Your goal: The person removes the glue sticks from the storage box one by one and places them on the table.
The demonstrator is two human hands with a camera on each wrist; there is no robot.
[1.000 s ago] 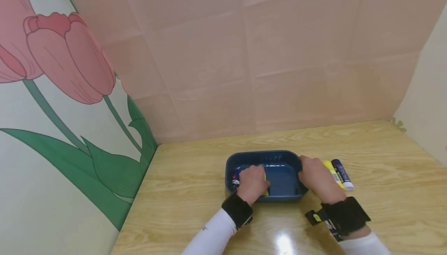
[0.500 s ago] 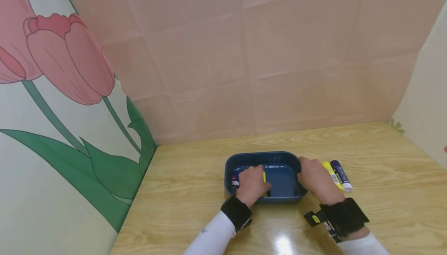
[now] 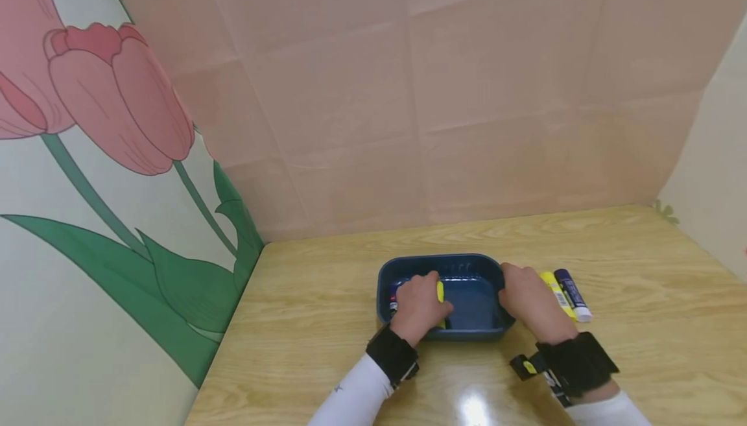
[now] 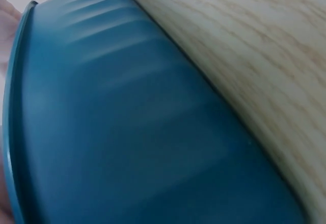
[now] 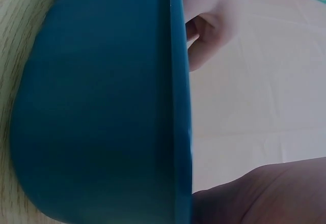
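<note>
Both my forearms reach forward side by side in white sleeves, each with a black band at the wrist. My left hand (image 3: 417,303) lies knuckles up with the fingers curled down and the thumb tucked toward the palm; it grips something yellow. My right hand (image 3: 528,299) is set a little apart to the right, palm down, its fingers bent over an edge and the thumb on the inner side, wrist held low.

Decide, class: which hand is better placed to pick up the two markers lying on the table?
Probably the right hand: it rests on the blue tray's right rim, beside the yellow marker and dark blue marker. The left hand is inside the tray.
</note>
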